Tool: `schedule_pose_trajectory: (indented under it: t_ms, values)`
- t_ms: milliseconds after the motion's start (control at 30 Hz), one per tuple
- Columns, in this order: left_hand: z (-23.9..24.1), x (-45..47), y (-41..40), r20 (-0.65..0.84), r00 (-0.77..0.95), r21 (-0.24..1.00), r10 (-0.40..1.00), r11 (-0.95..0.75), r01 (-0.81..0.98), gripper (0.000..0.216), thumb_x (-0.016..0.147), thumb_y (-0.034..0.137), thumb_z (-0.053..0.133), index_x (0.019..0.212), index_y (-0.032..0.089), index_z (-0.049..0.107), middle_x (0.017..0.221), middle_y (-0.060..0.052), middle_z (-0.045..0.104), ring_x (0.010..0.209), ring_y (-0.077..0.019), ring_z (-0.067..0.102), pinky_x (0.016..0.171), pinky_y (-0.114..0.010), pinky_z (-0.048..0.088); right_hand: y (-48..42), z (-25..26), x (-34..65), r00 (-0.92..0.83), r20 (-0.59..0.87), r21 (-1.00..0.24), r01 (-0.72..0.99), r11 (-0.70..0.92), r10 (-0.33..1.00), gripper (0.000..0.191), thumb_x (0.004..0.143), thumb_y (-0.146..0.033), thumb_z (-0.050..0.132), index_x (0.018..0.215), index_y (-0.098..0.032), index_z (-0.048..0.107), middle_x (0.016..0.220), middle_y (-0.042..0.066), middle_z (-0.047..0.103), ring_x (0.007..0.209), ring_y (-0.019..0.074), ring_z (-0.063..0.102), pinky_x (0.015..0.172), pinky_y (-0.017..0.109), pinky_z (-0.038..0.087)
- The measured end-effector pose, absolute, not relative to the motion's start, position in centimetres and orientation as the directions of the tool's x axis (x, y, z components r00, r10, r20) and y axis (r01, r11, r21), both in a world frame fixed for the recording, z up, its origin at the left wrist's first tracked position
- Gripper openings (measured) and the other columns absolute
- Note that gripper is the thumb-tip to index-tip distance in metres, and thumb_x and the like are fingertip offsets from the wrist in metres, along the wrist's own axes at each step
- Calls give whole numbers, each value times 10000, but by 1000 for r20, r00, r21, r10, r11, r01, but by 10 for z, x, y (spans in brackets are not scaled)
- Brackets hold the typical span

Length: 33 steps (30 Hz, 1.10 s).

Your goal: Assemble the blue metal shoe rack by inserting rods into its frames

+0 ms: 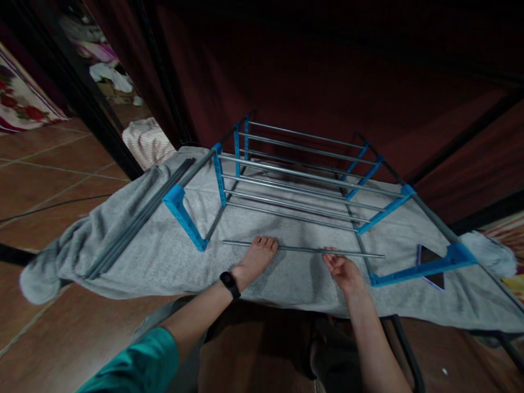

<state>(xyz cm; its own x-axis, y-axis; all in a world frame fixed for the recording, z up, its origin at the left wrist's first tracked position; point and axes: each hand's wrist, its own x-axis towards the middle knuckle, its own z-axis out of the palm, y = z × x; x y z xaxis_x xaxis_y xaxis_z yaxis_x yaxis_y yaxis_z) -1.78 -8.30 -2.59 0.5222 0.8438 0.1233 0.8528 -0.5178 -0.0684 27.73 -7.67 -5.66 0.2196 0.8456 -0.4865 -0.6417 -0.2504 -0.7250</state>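
Note:
A blue and grey rack [303,180] of metal rods and blue plastic brackets lies on a grey cloth [155,256] on the floor. One loose grey rod [303,249] lies across the cloth in front of it. My left hand [257,257], with a black band on the wrist, rests palm down on the rod's left part, fingers stretched out. My right hand [341,268] sits at the rod's right part, palm up and fingers curled toward the rod; whether they grip it is unclear.
A bundle of dark grey rods [139,218] lies on the cloth at the left. A phone [432,265] lies by the right blue bracket [426,266]. Tiled floor spreads to the left; a dark red wall stands behind the rack.

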Motion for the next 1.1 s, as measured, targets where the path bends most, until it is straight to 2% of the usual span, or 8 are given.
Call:
schedule_pose_trajectory:
  t_ms: [233, 467, 700, 933, 1100]
  values:
    - [-21, -33, -69, 76, 476, 21, 876, -478, 878, 371, 852, 3, 359, 1096, 180, 576, 1079, -95, 601, 985, -221, 576, 858, -363, 440, -72, -58, 277, 230, -515, -716, -644, -268, 826, 288, 547, 38, 495, 700, -185, 594, 718, 23, 695, 728, 142, 701, 745, 259, 615]
    - [-16, -38, -63, 34, 461, 75, 887, -463, 883, 416, 831, -19, 332, 1092, 175, 591, 1061, -104, 626, 988, -221, 607, 873, -367, 467, -69, -58, 271, 259, -463, -751, -623, -219, 848, 461, 447, 86, 412, 746, -199, 616, 751, -6, 703, 745, 125, 697, 773, 264, 608]
    - [-22, -43, -64, 20, 421, 89, 907, -421, 903, 392, 861, 19, 340, 1103, 193, 594, 1104, -102, 622, 1019, -208, 600, 902, -346, 465, -70, -57, 266, 264, -451, -750, -630, -202, 852, 554, 387, 53, 370, 796, -198, 647, 763, -6, 695, 740, 130, 682, 708, 247, 592]
    - [-23, -46, -66, 34, 403, 99, 914, -405, 909, 356, 896, 76, 314, 1096, 187, 587, 1070, -93, 626, 996, -224, 609, 866, -368, 472, -77, -52, 260, 263, -434, -761, -619, -194, 862, 568, 385, 54, 370, 805, -195, 662, 762, -14, 684, 724, 103, 654, 700, 201, 549]
    - [-21, -45, -68, 27, 387, 82, 922, -388, 918, 346, 894, 80, 325, 1098, 177, 587, 1099, -105, 631, 983, -227, 619, 850, -373, 474, -78, -50, 256, 254, -428, -736, -656, -171, 868, 460, 441, 67, 422, 750, -189, 648, 732, -21, 677, 650, 96, 637, 689, 204, 556]
